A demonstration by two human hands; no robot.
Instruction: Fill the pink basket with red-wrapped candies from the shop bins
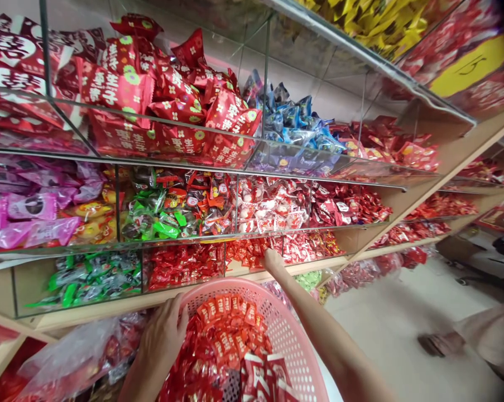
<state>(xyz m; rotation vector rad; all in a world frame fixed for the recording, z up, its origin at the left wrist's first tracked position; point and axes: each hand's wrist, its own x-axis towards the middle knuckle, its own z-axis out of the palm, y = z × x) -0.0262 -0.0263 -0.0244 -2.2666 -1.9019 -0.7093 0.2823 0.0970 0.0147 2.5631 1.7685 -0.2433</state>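
A pink perforated plastic basket (pixel 291 329) is in front of me at the bottom middle, holding many small red-wrapped candies (pixel 230 335) and some red-and-white packets (pixel 262 377). My left hand (pixel 170 329) grips the basket's left rim, its fingers bent over the edge. Beyond the far rim, my right hand (pixel 273 260) reaches into a low shelf compartment with small red candies (pixel 247 252). Its fingers look curled in; whatever they hold is hidden. To the left of that compartment lies another batch of red candies (pixel 185 267) behind clear dividers.
Clear-fronted shelves hold large red packets (pixel 118 84), blue packets (pixel 296 120), purple packets (pixel 34 206) and green-wrapped candies (pixel 96 276). A clear plastic bag (pixel 80 352) lies under the shelf at left. At right, a person's shoe (pixel 442 343) is on the floor (pixel 385 324).
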